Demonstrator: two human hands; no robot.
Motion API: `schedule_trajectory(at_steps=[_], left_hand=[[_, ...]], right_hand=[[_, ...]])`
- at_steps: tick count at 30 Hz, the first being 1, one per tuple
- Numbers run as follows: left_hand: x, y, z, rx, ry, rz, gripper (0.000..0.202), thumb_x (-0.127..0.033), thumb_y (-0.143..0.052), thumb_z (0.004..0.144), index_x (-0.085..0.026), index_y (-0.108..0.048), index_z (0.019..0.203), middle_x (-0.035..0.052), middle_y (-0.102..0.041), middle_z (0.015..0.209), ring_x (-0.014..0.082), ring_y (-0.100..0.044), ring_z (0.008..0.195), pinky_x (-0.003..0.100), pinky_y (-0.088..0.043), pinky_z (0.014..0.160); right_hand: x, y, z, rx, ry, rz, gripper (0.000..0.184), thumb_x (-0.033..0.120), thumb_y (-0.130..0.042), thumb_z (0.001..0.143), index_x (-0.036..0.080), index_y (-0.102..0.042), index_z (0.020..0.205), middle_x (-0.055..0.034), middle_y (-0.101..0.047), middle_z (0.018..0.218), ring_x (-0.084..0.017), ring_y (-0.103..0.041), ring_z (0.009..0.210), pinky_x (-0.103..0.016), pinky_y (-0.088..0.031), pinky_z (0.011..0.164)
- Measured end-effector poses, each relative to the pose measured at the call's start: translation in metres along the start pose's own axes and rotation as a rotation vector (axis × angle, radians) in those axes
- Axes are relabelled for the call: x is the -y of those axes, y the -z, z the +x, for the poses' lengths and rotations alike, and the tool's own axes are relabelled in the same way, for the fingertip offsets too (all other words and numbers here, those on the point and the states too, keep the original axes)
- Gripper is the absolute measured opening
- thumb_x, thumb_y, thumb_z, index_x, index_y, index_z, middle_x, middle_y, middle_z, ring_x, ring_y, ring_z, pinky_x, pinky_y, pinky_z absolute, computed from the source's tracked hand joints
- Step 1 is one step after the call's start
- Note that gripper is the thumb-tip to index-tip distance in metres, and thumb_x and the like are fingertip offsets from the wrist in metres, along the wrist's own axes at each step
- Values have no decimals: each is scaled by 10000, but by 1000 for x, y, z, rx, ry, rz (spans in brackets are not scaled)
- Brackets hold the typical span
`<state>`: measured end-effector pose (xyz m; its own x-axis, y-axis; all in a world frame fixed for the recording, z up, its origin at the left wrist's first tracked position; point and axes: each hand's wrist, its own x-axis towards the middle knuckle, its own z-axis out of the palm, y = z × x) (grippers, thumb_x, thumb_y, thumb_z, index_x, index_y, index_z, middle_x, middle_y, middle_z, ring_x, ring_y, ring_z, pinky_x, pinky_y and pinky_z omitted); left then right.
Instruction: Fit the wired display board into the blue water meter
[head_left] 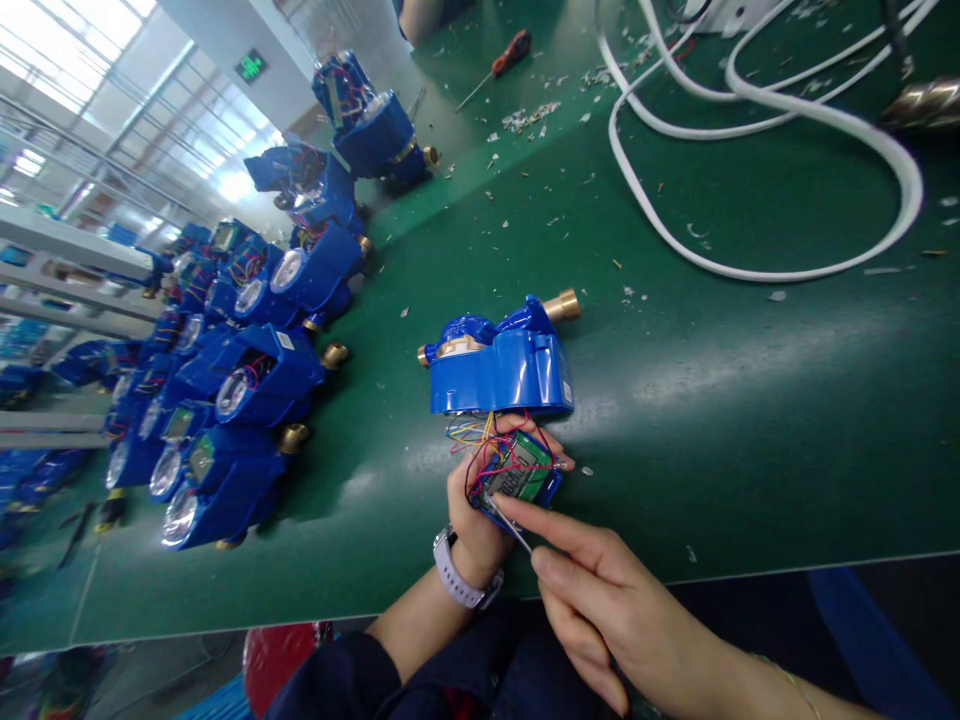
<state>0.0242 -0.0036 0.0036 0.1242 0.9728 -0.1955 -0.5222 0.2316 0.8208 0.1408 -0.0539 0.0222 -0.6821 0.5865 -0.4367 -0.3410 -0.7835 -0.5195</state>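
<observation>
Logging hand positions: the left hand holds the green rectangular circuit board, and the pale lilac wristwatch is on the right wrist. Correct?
Wrong side: the head view shows the pale lilac wristwatch on the left wrist. The left hand does hold the green rectangular circuit board.

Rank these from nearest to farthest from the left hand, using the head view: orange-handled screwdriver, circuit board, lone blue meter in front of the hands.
1. Circuit board: held in the left hand.
2. Blue meter: just beyond the fingers.
3. Orange-handled screwdriver: far up the green table.
</observation>
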Motion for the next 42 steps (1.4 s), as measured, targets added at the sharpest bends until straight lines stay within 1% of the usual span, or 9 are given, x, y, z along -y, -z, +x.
schedule_trajectory(at_steps=[7,12,17,20,25,28,32,37,42], left_hand=[[-3,0,1,30,26,-10,352,-450,-448,832,-167,-621,950,88,-670,810,248,-647,734,393,-500,746],[-3,0,-1,55,100,-59,385,-470,-462,803,-153,-648,921,91,-667,813,237,-641,746,372,-507,755],[0,4,-3,9,99,-85,402,-467,-439,806,-164,-673,928,91,-672,866,252,-633,828,405,-510,823],[0,5,-3,51,125,-110,405,-468,-433,813,-167,-663,957,90,-673,869,254,-644,805,409,-511,809],[-5,1,-1,47,116,-86,391,-462,-487,788,-146,-655,946,93,-681,836,256,-653,761,409,-518,773],[-7,0,0,40,117,-73,373,-456,-504,778,-145,-654,921,94,-683,821,259,-655,744,409,-518,758],[-7,1,-1,40,128,-71,382,-457,-487,781,-142,-650,924,99,-682,825,260,-657,741,399,-509,759],[-6,2,-3,9,130,-23,421,-495,-475,772,-140,-643,922,105,-676,818,267,-654,729,424,-511,767],[-4,5,-3,14,137,-18,435,-498,-447,775,-142,-634,940,111,-677,839,271,-657,736,449,-512,790]], right_hand=[[4,2,-1,68,-49,215,618,434,-565,866,230,-404,1426,116,-378,430,-44,-296,263,-128,-271,295],[11,11,-2,95,-31,377,666,386,-596,865,213,-327,1449,131,-364,421,-46,-259,267,-123,-293,289],[16,14,-14,12,52,171,578,398,-493,939,203,-253,1427,121,-412,464,-40,-296,279,-104,-265,307],[14,14,-22,0,32,118,515,411,-440,956,192,-257,1386,107,-445,513,-36,-305,292,-112,-236,313],[4,21,-35,59,-24,78,534,384,-466,911,172,-312,1376,50,-529,644,-49,-416,431,-146,-340,439],[-3,28,-47,85,-57,-83,578,414,-529,865,197,-394,1383,1,-581,788,-79,-503,596,-188,-427,582],[-3,35,-57,-19,-49,-468,489,415,-473,914,283,-463,1385,-24,-623,864,-126,-587,691,-239,-504,650],[10,28,-56,-136,332,-962,444,327,-424,930,263,-516,1359,-60,-681,1068,-189,-654,936,-273,-558,793],[16,17,-51,-176,540,-1267,474,114,-365,903,225,-537,1330,-44,-699,1048,-138,-680,866,-212,-560,779]])
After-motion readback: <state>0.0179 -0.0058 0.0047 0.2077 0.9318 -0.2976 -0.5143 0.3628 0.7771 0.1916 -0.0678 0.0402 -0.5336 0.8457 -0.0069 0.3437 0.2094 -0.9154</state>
